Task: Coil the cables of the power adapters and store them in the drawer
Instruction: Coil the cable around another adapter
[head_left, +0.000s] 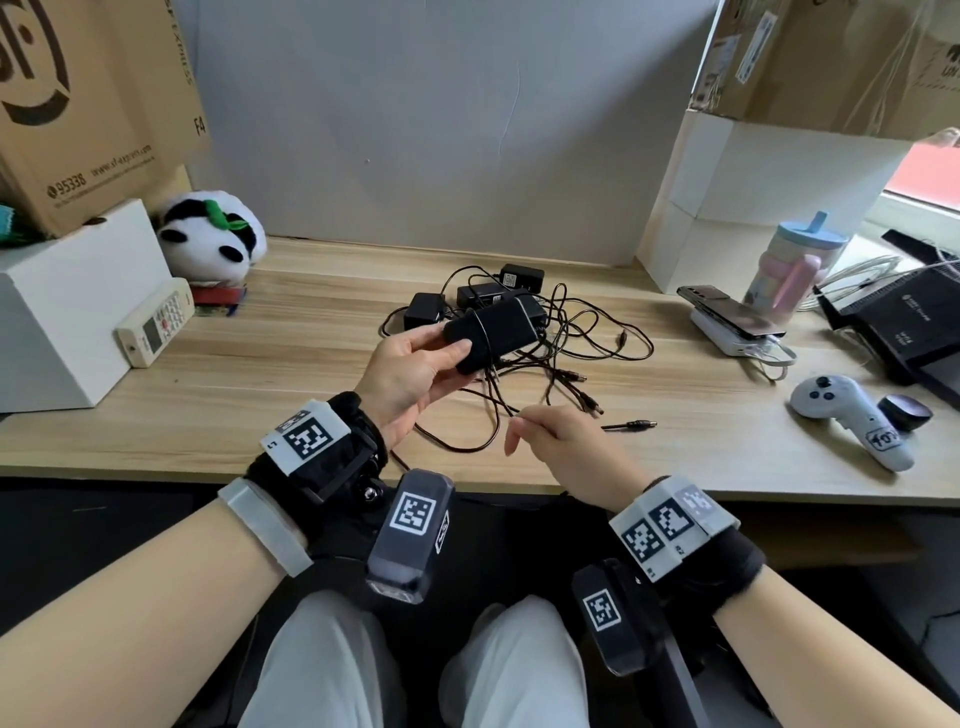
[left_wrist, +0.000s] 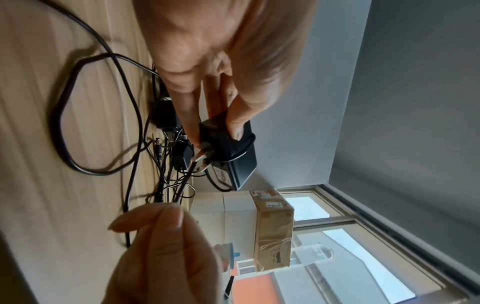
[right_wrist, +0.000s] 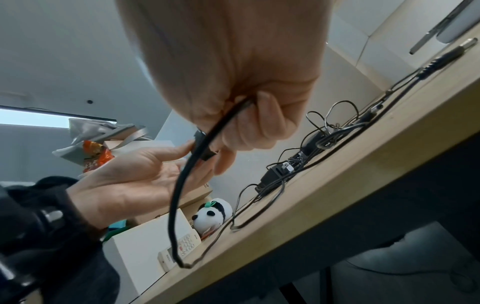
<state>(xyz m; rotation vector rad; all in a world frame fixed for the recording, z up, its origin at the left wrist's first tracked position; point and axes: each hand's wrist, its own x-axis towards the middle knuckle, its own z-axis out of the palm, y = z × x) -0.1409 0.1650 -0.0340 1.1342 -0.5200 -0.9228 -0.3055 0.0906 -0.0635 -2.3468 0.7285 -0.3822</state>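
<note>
The camera on my head looks forward and down over both my wrists onto the light wooden table (head_left: 291, 332). My left wrist camera sits close behind my left hand (left_wrist: 221, 61), rolled sideways. My right wrist camera peers up from below the table edge, just under my right hand (right_wrist: 233, 72). All three share the tangle of thin black cables (head_left: 566, 338).
</note>
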